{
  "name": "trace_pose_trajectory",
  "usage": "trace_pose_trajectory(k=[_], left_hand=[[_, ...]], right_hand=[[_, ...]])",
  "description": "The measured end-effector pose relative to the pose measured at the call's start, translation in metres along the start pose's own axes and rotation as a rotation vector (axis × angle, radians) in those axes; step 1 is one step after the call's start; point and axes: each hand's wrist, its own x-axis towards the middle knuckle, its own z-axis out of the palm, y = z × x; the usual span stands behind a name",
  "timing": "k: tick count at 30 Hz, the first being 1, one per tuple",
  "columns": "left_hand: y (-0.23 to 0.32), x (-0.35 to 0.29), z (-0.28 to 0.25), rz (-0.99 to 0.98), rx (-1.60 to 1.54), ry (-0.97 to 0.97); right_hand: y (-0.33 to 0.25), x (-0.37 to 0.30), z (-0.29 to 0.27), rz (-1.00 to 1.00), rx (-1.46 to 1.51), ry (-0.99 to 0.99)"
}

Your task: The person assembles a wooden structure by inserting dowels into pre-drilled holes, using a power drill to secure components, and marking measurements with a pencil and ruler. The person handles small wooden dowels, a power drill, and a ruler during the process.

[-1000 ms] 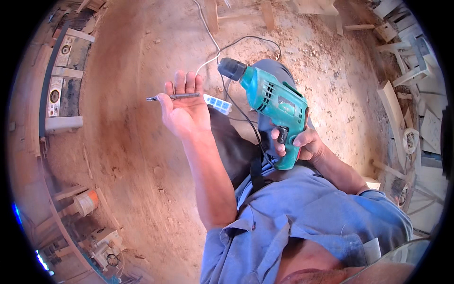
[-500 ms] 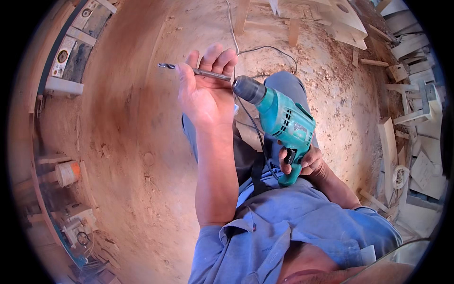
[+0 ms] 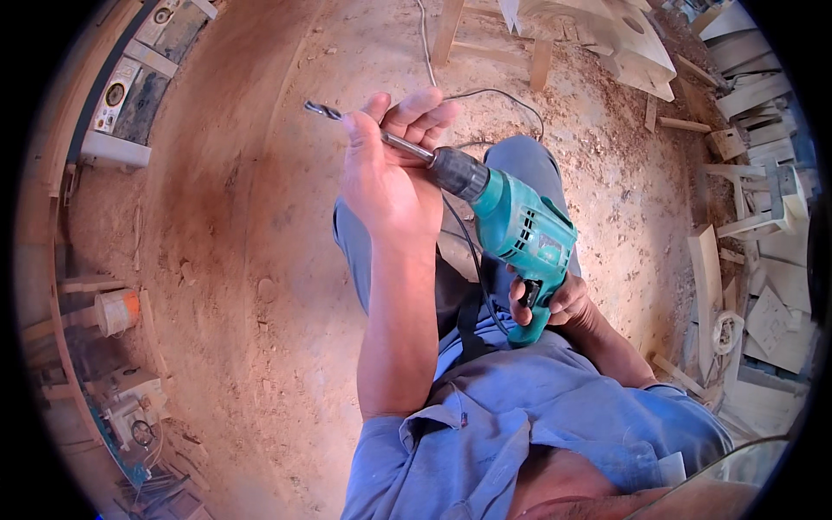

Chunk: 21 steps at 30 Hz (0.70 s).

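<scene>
A teal power drill (image 3: 533,230) with a black chuck (image 3: 459,173) rests in my right hand (image 3: 568,299), fingers wrapped around its handle by the black trigger. The chuck points up and to the left. My left hand (image 3: 394,178), palm up and fingers partly curled, holds a long metal drill bit (image 3: 407,147) under the thumb. The bit's fluted tip sticks out past the thumb to the left. Its shank end meets the chuck's mouth; how deep it sits inside is hidden. A dark cord (image 3: 472,247) runs beside the drill.
Below is a dusty floor (image 3: 260,286) strewn with wood shavings. Wooden pieces (image 3: 624,39) stand ahead, right of centre. Stacked boards and offcuts (image 3: 776,312) line the right side. At the left are a white-and-orange bucket (image 3: 117,312) and a machine with a handwheel (image 3: 139,416).
My left hand has shifted right with the bit, tilting it more down toward the drill. The bit's shank end now lines up with the chuck's mouth. The drill has barely moved.
</scene>
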Motion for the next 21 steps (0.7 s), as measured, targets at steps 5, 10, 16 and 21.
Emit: trace_pose_trajectory(k=[5,10,16,21], left_hand=[[-0.011,-0.007,-0.001,0.014,0.065,-0.165],[-0.022,-0.016,-0.002,-0.103,0.063,-0.183],[-0.028,-0.039,-0.016,-0.112,0.121,-0.223],[-0.028,-0.041,-0.012,-0.13,0.242,-0.165]], right_hand=[[0.002,0.0,0.001,0.005,0.028,0.038],[0.001,-0.002,0.003,-0.023,0.033,0.043],[0.001,-0.002,0.005,-0.024,0.042,0.038],[0.002,-0.005,0.003,-0.032,0.062,0.041]])
